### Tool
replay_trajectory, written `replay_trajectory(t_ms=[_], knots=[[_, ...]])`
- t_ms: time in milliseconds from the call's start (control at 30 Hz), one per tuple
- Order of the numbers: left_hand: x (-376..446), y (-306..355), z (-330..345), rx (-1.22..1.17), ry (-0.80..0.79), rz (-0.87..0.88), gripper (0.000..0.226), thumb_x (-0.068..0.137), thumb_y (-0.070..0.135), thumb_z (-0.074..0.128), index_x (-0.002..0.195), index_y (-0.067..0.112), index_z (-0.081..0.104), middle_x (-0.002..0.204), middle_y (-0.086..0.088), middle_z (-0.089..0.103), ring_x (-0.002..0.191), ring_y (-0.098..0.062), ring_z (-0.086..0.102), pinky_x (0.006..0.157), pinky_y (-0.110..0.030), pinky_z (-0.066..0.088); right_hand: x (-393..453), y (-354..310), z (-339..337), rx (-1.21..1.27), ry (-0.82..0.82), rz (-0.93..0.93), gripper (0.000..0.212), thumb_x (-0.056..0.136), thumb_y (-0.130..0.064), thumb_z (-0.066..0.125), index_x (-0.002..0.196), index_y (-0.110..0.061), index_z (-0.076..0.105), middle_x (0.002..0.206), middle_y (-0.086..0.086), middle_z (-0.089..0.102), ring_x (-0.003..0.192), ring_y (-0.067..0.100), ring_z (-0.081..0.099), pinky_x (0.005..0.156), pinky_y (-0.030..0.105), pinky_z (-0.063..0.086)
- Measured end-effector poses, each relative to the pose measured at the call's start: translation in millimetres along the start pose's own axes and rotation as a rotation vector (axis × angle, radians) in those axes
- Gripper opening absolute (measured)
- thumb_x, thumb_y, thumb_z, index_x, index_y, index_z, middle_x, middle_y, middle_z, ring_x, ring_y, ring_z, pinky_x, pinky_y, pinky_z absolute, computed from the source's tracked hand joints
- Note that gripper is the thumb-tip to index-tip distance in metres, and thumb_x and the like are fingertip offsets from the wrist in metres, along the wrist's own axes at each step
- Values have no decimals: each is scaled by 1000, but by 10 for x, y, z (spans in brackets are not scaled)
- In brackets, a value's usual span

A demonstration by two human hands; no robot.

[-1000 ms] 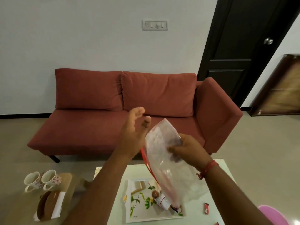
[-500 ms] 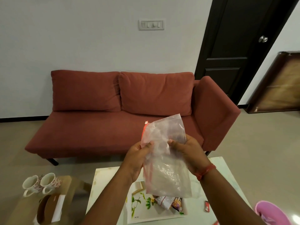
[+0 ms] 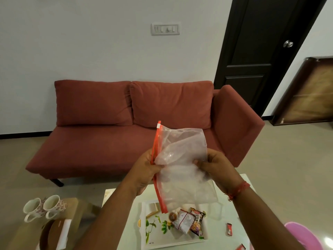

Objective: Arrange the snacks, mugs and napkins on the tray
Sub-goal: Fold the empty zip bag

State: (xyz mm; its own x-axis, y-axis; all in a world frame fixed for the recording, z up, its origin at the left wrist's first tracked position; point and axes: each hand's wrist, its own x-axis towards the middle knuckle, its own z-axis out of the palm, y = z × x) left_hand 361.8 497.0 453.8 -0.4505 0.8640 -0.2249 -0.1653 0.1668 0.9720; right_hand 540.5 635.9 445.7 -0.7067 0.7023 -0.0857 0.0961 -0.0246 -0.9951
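Snacks on tray, lower centre. Your left hand & right hand both pinch emptied zip bag. Mugs, napkins lower left: not yet placed.

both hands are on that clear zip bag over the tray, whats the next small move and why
Probably set the zip bag aside on the table. It looks empty, both the left hand and right hand are tied up gripping it, and snack packets already lie on the tray. The two mugs stand off the tray on the side table, so a hand needs freeing.
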Motion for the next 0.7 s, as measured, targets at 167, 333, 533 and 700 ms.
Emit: replay_trajectory(t_ms=[167, 333, 533, 700], knots=[[7, -14, -8, -28, -22, 46, 30, 88, -8, 59, 94, 18, 72, 84, -2, 75, 72, -18, 71, 59, -37, 59, 16, 52, -14, 151, 4, -93, 24, 86, 22, 49, 91, 11, 70, 90, 18, 72, 76, 25, 67, 63, 34, 57], [14, -32, 8, -47, -49, 148, 13, 93, 2, 55, 92, 9, 66, 78, 4, 70, 66, -11, 63, 52, -27, 53, -8, 54, -29, 266, 28, -92, 50, 79, 28, 36, 58, -5, 68, 105, 11, 71, 95, 29, 65, 74, 39, 58], [103, 2, -32, 196, -143, 355, 18, 67, 0, 61, 63, 16, 67, 100, 11, 61, 93, -11, 58, 67, -26, 52, -2, -137, -255, -12, -82, -94, 22, 93, -21, 60, 112, -25, 70, 127, -4, 66, 114, 16, 66, 92, 40, 55], [123, 50, 45, 449, -235, 531, 54, 72, -18, 53, 62, 32, 69, 114, 15, 58, 96, -8, 59, 75, -24, 50, 96, -277, -158, -886, -408, -90, 27, 78, -37, 75, 101, -26, 64, 95, -9, 65, 87, 12, 63, 75, 30, 54]])
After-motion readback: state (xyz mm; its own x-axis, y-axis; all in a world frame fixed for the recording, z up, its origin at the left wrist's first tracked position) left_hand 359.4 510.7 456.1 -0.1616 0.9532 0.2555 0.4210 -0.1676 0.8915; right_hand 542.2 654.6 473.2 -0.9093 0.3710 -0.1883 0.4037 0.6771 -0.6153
